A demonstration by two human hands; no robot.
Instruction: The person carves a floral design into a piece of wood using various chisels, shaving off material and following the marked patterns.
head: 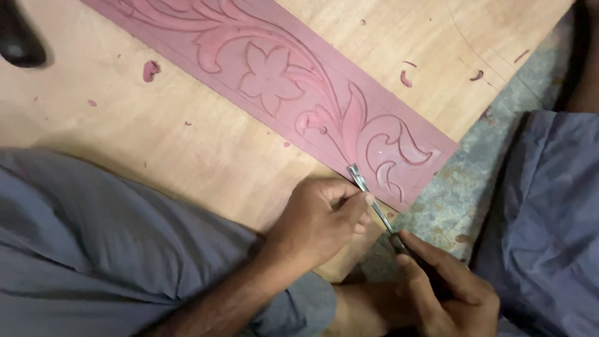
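Pale plywood board point(187, 137) on floor; long red carved floral panel point(274, 75). Left hand point(318, 218) pinches slim metal chisel point(371, 200); right hand point(443, 293) fists its handle.

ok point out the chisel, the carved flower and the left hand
chisel point(374, 206): head view, on the metal shaft between the two hands
carved flower point(269, 78): head view, on its centre
left hand point(318, 218): head view, on the back of the hand

Matt reddish carved wood strip point(281, 81) (shiny metal chisel point(371, 200))
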